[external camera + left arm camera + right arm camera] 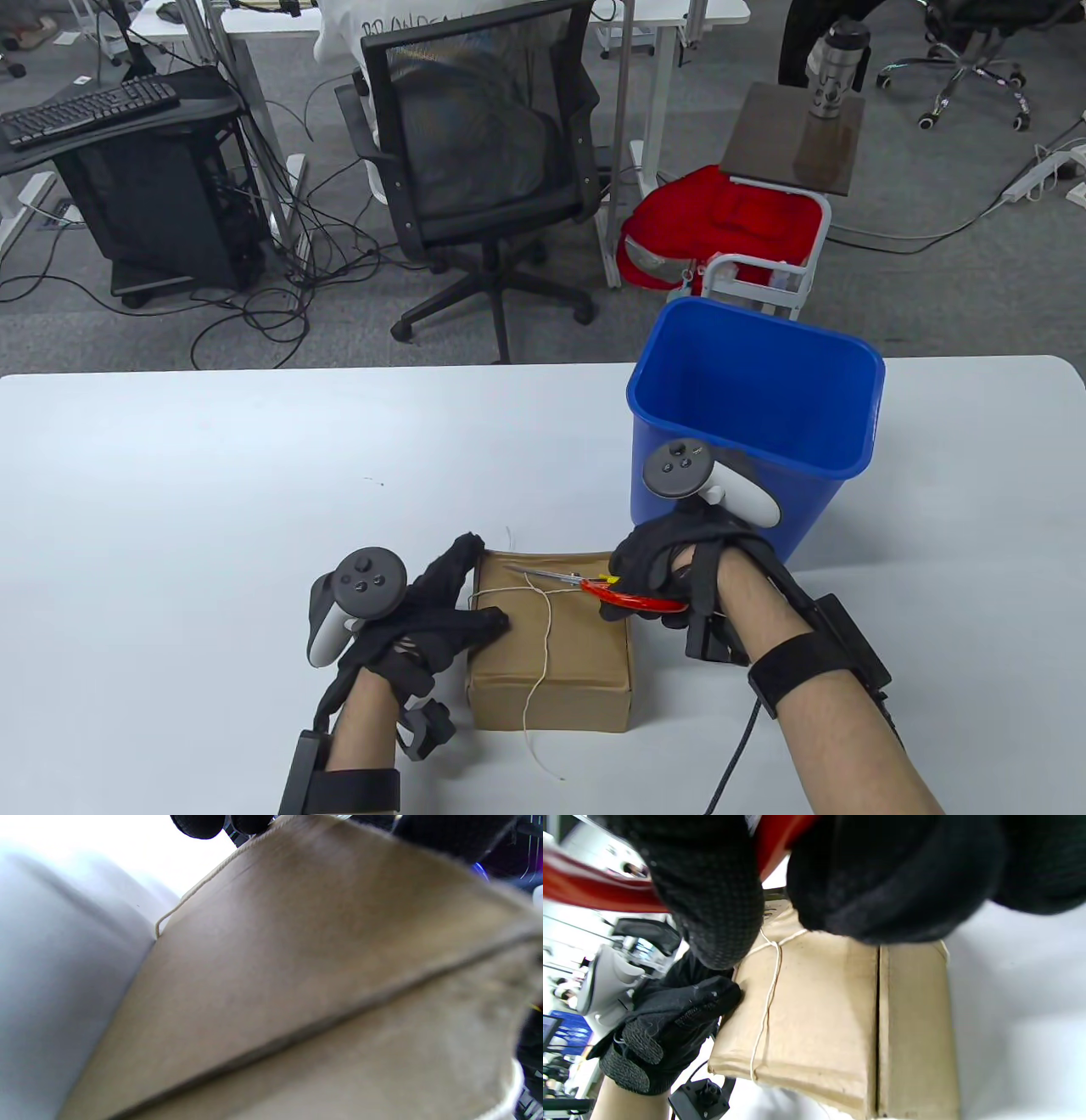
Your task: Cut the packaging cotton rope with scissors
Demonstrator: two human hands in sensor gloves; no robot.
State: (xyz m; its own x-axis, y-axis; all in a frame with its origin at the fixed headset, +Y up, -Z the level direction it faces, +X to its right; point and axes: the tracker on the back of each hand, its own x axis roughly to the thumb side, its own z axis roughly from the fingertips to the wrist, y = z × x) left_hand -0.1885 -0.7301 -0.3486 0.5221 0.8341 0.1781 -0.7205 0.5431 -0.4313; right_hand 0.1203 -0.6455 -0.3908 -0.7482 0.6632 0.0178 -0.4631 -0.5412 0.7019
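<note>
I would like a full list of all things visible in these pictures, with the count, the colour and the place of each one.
cardboard box: one, brown, on the table near the front edge, between the hands
cotton rope: one, cream, tied across the box top, a loose end trailing onto the table
scissors: one, red handles and metal blades, over the box top at the rope
bin: one, blue, on the table behind the right hand
table: one, white, bearing the box and the bin
office chair: one, black, on the floor beyond the table
keyboard: one, black, far left desk
red bag: one, in a white cart behind the bin
left hand: black glove, touches the box's left side
right hand: black glove, holds the scissors
</note>
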